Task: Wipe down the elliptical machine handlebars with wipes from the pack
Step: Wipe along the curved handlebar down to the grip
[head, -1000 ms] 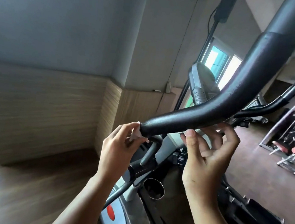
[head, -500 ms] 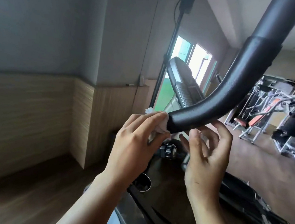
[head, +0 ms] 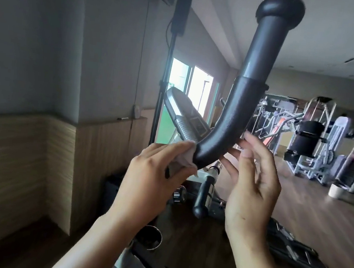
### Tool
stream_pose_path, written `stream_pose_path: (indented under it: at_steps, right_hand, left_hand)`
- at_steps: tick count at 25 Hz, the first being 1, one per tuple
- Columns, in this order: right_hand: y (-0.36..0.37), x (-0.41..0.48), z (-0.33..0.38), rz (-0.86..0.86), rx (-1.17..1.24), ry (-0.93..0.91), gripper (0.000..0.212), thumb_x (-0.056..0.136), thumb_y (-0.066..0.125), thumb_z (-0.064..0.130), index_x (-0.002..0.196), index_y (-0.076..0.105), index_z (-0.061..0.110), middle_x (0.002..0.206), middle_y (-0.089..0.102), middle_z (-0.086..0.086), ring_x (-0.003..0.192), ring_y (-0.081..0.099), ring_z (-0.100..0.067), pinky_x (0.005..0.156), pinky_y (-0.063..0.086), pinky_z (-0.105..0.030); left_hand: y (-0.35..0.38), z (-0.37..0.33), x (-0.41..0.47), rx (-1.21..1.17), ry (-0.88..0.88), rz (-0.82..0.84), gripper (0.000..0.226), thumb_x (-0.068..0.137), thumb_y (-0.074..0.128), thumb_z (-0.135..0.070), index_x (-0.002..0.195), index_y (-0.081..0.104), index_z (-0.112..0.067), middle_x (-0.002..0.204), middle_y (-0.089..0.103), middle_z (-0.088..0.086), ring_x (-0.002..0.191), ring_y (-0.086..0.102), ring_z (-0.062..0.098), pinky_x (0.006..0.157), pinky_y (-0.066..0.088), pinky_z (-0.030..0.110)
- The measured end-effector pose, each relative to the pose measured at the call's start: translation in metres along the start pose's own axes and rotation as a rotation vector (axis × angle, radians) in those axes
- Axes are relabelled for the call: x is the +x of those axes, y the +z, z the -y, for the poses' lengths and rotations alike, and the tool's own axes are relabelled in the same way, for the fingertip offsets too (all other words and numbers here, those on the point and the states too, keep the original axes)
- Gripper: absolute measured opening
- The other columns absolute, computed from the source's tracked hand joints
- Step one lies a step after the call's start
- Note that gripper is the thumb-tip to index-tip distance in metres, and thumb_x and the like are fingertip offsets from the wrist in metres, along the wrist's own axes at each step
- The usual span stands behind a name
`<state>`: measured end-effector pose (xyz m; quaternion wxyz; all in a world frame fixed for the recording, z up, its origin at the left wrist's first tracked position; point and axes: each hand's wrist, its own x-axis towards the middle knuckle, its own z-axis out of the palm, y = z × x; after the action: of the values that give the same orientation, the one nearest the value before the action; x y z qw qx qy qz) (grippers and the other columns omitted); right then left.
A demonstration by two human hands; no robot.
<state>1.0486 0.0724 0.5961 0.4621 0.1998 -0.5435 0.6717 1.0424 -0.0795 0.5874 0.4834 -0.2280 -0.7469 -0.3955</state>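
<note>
While brown wood-plank floor (head: 316, 220) lay open rightward, left hand (head: 150, 181) pinched crumpled white wipe (head: 188, 156) on curved black handlebar (head: 235, 118), right hand (head: 251, 186) spread loose.

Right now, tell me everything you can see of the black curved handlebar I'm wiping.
The black curved handlebar is a thick tube sweeping up from its low end to a round black cap. A pebbled foam-like sleeve covers the bend; above it the tube looks smoother and greyer. The left hand holds a crumpled white wipe against its lower end; the fingers of the right hand reach the bend's underside.
</note>
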Motion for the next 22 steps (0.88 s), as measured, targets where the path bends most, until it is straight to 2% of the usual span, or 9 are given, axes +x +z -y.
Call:
stream_pose_path:
  at_steps: [3, 5, 7, 8, 11, 15, 17, 19, 22]
  right_hand:
    - [-0.003, 0.004, 0.001, 0.036, 0.007, 0.018, 0.027, 0.099, 0.048, 0.019, 0.114, 0.067, 0.030, 0.117, 0.071, 0.003, 0.108, 0.070, -0.016, 0.085, 0.056, -0.024]
    - [-0.006, 0.006, -0.002, 0.047, 0.010, 0.034, 0.028, 0.098, 0.048, 0.021, 0.113, 0.070, 0.031, 0.118, 0.071, -0.001, 0.109, 0.069, -0.019, 0.087, 0.057, -0.030]
    - [-0.008, 0.006, -0.004, 0.056, 0.001, 0.033, 0.030, 0.098, 0.049, 0.020, 0.114, 0.070, 0.034, 0.120, 0.070, -0.001, 0.113, 0.068, -0.022, 0.091, 0.056, -0.036]
    - [-0.008, 0.006, -0.004, 0.058, 0.001, 0.031, 0.031, 0.098, 0.049, 0.019, 0.113, 0.070, 0.035, 0.120, 0.071, 0.000, 0.113, 0.068, -0.022, 0.092, 0.056, -0.036]
    - [-0.005, 0.005, -0.001, 0.052, -0.004, 0.026, 0.030, 0.095, 0.052, 0.015, 0.115, 0.067, 0.030, 0.117, 0.071, 0.003, 0.108, 0.069, -0.019, 0.089, 0.057, -0.032]
    - [-0.003, 0.002, 0.004, 0.043, -0.066, 0.015, 0.032, 0.093, 0.055, 0.010, 0.115, 0.064, 0.030, 0.115, 0.069, 0.010, 0.105, 0.068, -0.016, 0.088, 0.057, -0.032]
    - [-0.002, 0.001, 0.007, 0.055, -0.133, -0.012, 0.035, 0.097, 0.057, 0.002, 0.117, 0.063, 0.029, 0.116, 0.069, 0.012, 0.105, 0.068, -0.015, 0.089, 0.056, -0.033]
    - [0.002, -0.002, 0.007, 0.033, -0.193, -0.039, 0.038, 0.097, 0.055, -0.005, 0.119, 0.062, 0.025, 0.115, 0.069, 0.012, 0.106, 0.068, -0.012, 0.087, 0.055, -0.025]
    - [0.014, -0.007, 0.004, -0.065, -0.249, -0.075, 0.037, 0.094, 0.058, -0.008, 0.122, 0.061, 0.017, 0.113, 0.071, 0.008, 0.107, 0.067, -0.006, 0.087, 0.051, -0.014]
  left_hand:
    - [0.000, -0.001, 0.001, -0.078, -0.101, 0.024, 0.045, 0.073, 0.089, -0.027, 0.115, 0.074, -0.033, 0.097, 0.068, -0.027, 0.090, 0.067, 0.001, 0.080, 0.052, 0.021]
    - [0.003, -0.017, 0.017, -0.239, -0.209, 0.096, 0.039, 0.074, 0.089, -0.026, 0.109, 0.075, -0.038, 0.096, 0.076, -0.021, 0.091, 0.070, -0.002, 0.082, 0.056, 0.020]
    - [0.004, -0.033, 0.038, -0.462, -0.289, 0.174, 0.034, 0.077, 0.086, -0.017, 0.100, 0.074, -0.039, 0.092, 0.077, -0.019, 0.089, 0.071, -0.003, 0.080, 0.056, 0.016]
    - [0.005, -0.039, 0.048, -0.580, -0.319, 0.196, 0.032, 0.079, 0.084, -0.012, 0.099, 0.073, -0.035, 0.088, 0.078, -0.016, 0.085, 0.073, -0.001, 0.078, 0.056, 0.015]
    - [0.009, -0.048, 0.081, -0.797, -0.385, 0.195, 0.034, 0.079, 0.082, -0.006, 0.111, 0.070, -0.012, 0.078, 0.076, -0.008, 0.076, 0.071, 0.004, 0.077, 0.054, 0.018]
    - [0.012, -0.041, 0.108, -0.986, -0.366, 0.268, 0.028, 0.081, 0.079, -0.005, 0.105, 0.065, -0.007, 0.085, 0.077, 0.003, 0.079, 0.070, 0.016, 0.089, 0.052, 0.032]
    - [0.011, -0.024, 0.106, -1.009, -0.339, 0.384, 0.028, 0.082, 0.078, -0.003, 0.106, 0.064, -0.002, 0.087, 0.076, 0.008, 0.080, 0.070, 0.018, 0.088, 0.054, 0.030]
    - [0.012, 0.004, 0.099, -0.987, -0.325, 0.566, 0.034, 0.079, 0.078, -0.002, 0.109, 0.063, 0.007, 0.091, 0.075, 0.015, 0.082, 0.070, 0.022, 0.086, 0.055, 0.031]
    - [0.013, 0.034, 0.096, -1.014, -0.323, 0.776, 0.038, 0.072, 0.082, -0.006, 0.107, 0.067, 0.001, 0.092, 0.075, 0.014, 0.083, 0.069, 0.022, 0.089, 0.054, 0.036]
